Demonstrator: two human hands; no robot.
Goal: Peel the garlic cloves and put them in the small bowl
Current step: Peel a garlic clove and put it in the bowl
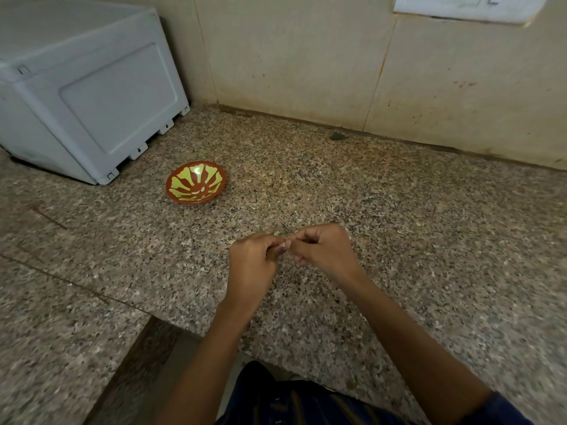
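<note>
Over the middle of the granite counter, my left hand and my right hand meet fingertip to fingertip. Between them they pinch a small pale garlic clove, which the fingers mostly hide. A small red-brown bowl with a yellow-green petal pattern sits on the counter to the far left of my hands. One pale piece shows inside the bowl near its bottom; I cannot tell what it is.
A white plastic appliance stands at the back left, close behind the bowl. A beige tiled wall runs along the back of the counter. The counter's front edge steps back at the lower left.
</note>
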